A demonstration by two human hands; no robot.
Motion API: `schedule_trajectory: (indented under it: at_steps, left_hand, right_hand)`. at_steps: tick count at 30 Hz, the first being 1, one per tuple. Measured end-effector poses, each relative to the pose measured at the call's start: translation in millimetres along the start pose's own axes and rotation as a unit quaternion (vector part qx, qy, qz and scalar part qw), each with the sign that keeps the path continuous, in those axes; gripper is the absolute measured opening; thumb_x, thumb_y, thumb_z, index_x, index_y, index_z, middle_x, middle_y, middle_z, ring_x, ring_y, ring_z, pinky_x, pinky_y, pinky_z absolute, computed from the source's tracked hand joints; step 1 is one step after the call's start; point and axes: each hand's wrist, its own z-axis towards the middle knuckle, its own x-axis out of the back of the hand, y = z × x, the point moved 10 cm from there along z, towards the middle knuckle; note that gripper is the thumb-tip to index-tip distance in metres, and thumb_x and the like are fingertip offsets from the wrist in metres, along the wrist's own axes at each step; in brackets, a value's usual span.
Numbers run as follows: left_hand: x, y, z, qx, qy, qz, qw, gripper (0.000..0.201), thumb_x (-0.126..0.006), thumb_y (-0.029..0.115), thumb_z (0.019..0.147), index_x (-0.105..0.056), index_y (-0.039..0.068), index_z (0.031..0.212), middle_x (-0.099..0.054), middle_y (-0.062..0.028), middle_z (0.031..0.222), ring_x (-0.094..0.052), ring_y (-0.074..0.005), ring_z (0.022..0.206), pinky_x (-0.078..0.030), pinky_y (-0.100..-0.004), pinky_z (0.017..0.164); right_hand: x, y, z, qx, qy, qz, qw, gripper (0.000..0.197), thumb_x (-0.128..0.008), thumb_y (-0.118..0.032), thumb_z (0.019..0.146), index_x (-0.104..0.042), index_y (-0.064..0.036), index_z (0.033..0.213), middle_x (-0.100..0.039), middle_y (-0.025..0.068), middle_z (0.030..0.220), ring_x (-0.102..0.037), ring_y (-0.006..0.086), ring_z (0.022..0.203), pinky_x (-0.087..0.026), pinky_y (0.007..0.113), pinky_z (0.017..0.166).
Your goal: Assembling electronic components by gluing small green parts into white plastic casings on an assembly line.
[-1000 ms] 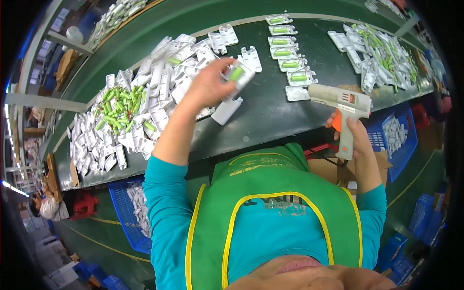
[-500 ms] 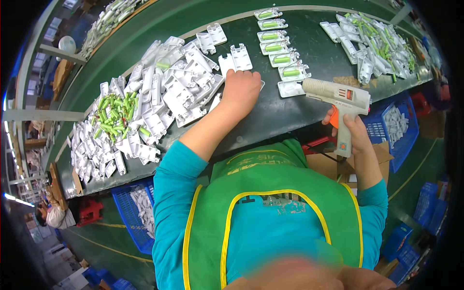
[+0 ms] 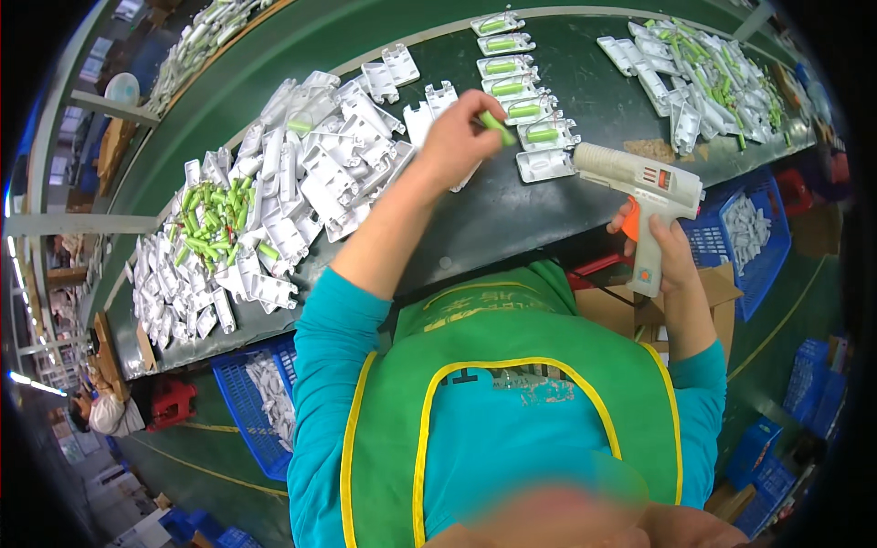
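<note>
A: Left hand (image 3: 457,137) pinched shut on a small green cylinder (image 3: 496,126), held just above the empty white tray (image 3: 545,164) at the near end of the row of filled trays (image 3: 512,66)
B: Handling?
A: Judged light, stiff, smooth-skinned, so probably slippery. Gripped near one end between thumb and fingertips, far end left free. Better taken mid-length for control
B: Right hand (image 3: 665,239)?
A: Closed around the grip of the white glue gun (image 3: 639,187), nozzle pointed toward the empty tray, just right of it. Gun looked rigid and heavier than the cylinder; handle the obvious hold, nozzle likely hot
B: Trays themselves?
A: Thin white plastic, looked light and easy to nudge. Could slide on the green table (image 3: 512,210) if pushed
B: Other stock?
A: Heap of white shells (image 3: 301,173) with loose green cylinders (image 3: 212,228) well left of the empty tray. Second heap (image 3: 703,78) far right of it. Blue crate (image 3: 744,228) beyond the gun, below the table edge
</note>
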Motion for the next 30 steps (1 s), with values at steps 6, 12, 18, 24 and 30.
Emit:
schedule_trajectory:
  at_steps: [6, 12, 18, 24, 30]
  left_hand:
    - [-55, 0, -10, -0.165, 0.053, 0.242, 0.955, 0.014, -0.067, 0.007, 0.076, -0.056, 0.007, 0.083, -0.059, -0.0041, 0.080, -0.058, -0.0198, 0.076, -0.045, -0.0316, 0.069]
    - [-76, -15, -12, -0.180, 0.050, 0.404, 0.895, 0.017, -0.073, 0.011, 0.070, -0.058, 0.012, 0.080, -0.061, -0.0050, 0.087, -0.055, -0.0264, 0.092, -0.039, -0.0396, 0.079]
    - [-68, -2, -21, -0.269, 0.128, 0.401, 0.866, 0.012, -0.071, 0.011, 0.068, -0.061, 0.013, 0.075, -0.057, -0.0007, 0.102, -0.051, -0.0243, 0.101, -0.037, -0.0405, 0.080]
    - [-69, -4, -18, -0.267, 0.137, 0.410, 0.862, 0.013, -0.072, 0.012, 0.066, -0.061, 0.012, 0.073, -0.057, -0.0008, 0.102, -0.050, -0.0239, 0.102, -0.036, -0.0399, 0.082]
    - [-69, -7, -17, -0.257, 0.132, 0.416, 0.862, 0.015, -0.074, 0.013, 0.066, -0.062, 0.013, 0.075, -0.058, -0.0004, 0.103, -0.050, -0.0247, 0.104, -0.036, -0.0401, 0.084]
  right_hand:
    - [14, -3, -8, 0.025, 0.061, 0.027, 0.997, 0.045, -0.054, -0.036, 0.092, -0.053, 0.0016, 0.117, -0.065, 0.0125, 0.101, -0.063, 0.0210, 0.096, -0.049, 0.025, 0.065]
    - [13, 0, -16, 0.029, 0.052, 0.015, 0.998, 0.049, -0.057, -0.039, 0.090, -0.053, 0.0014, 0.117, -0.064, 0.0124, 0.101, -0.064, 0.0211, 0.095, -0.049, 0.025, 0.065]
    - [1, 9, -14, -0.003, 0.021, -0.018, 1.000, 0.050, -0.063, -0.040, 0.086, -0.055, -0.0015, 0.116, -0.065, 0.0088, 0.096, -0.062, 0.0152, 0.090, -0.048, 0.025, 0.064]
    - [-6, 8, -4, -0.001, 0.011, -0.050, 0.999, 0.046, -0.061, -0.035, 0.087, -0.054, -0.0025, 0.118, -0.063, 0.0072, 0.098, -0.061, 0.0140, 0.090, -0.048, 0.024, 0.065]
    - [-6, 8, 3, -0.012, 0.035, -0.054, 0.998, 0.040, -0.056, -0.027, 0.092, -0.051, -0.0012, 0.121, -0.063, 0.0069, 0.099, -0.061, 0.0135, 0.090, -0.046, 0.023, 0.065]
